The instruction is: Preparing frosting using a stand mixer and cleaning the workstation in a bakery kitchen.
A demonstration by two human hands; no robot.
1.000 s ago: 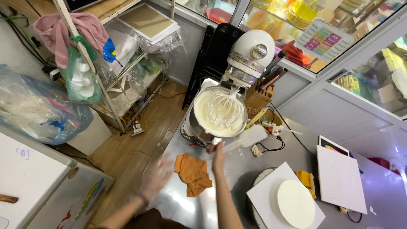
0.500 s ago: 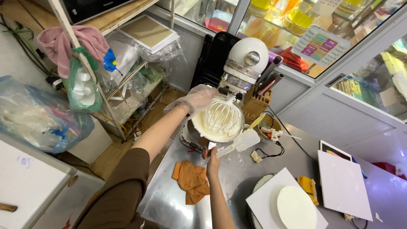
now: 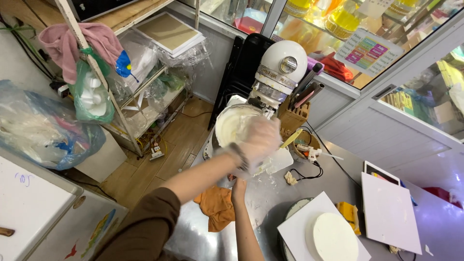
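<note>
Over the bowl (image 3: 231, 124), left hand (image 3: 258, 140)

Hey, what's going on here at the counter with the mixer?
A person works at a white stand mixer on a steel counter. The left hand, in a clear plastic glove, reaches over the mixer's metal bowl of white cream. The right hand rests low by the bowl's base, beside a crumpled orange cloth. A round white cake sits on a white square board to the right.
</note>
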